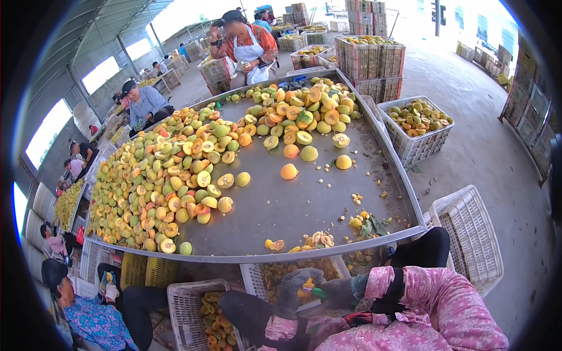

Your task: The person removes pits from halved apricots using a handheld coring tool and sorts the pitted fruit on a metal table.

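Observation:
Both my hands wear dark gloves and are close together over a white plastic crate [252, 281] at the metal table's near edge. My left hand [292, 287] is closed around a yellow-orange piece of fruit [307, 285], partly hidden by the fingers. My right hand [340, 291] grips a small tool with a green handle [318, 292], its tip against the fruit. Scraps of fruit lie in the crate below. On the metal table [263, 210] is a large heap of halved apricots or similar stone fruit [149, 188], with a few loose stones and leaves [373, 226] near me.
A crate of fruit pieces [217, 324] stands beside my left leg; stacked white crates [470, 237] stand at my right. Another crate of halves [415, 127] is beyond the table's right edge. A co-worker [248, 48] is across the table, another [88, 307] at lower left.

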A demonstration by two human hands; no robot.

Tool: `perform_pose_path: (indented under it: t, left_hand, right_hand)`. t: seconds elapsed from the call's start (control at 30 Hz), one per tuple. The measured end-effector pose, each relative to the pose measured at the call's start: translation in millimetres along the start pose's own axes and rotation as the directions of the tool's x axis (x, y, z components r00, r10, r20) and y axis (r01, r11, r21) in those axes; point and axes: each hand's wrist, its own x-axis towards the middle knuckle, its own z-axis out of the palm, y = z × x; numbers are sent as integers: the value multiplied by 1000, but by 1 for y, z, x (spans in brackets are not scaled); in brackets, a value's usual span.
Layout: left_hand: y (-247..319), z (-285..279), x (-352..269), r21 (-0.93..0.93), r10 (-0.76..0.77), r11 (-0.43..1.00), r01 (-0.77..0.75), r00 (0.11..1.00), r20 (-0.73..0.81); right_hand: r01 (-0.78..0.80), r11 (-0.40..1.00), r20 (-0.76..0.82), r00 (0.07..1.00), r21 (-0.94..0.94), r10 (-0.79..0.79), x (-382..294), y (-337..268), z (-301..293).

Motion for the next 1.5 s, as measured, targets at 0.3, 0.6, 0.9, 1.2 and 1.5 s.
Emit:
perform_pose_path:
  t: [0.3, 0.6, 0.9, 1.2, 1.5]
  left_hand:
    - [-4, 22, 0, -120, -42, 993, 9, 960, -278]
    - [3, 42, -6, -113, 179, 963, -244, 896, -406]
    - [0, 52, 0, -433, -14, 858, -275, 832, -555]
    - [-55, 7, 6, -793, -213, 543, -277, 867, -449]
    - [-15, 14, -4, -858, -251, 476, -194, 905, -344]
  right_hand:
    - [-89, 968, 55, 993, -233, 104, 0, -10, -3]
    - [-119, 822, 140, 989, 557, 49, -1, 8, 7]
    - [13, 801, 58, 997, 598, -60, -5, 1, 22]
    - [130, 894, -60, 991, 430, -116, -2, 19, 24]
    - [165, 921, -321, 946, 353, -47, -3, 22, 4]
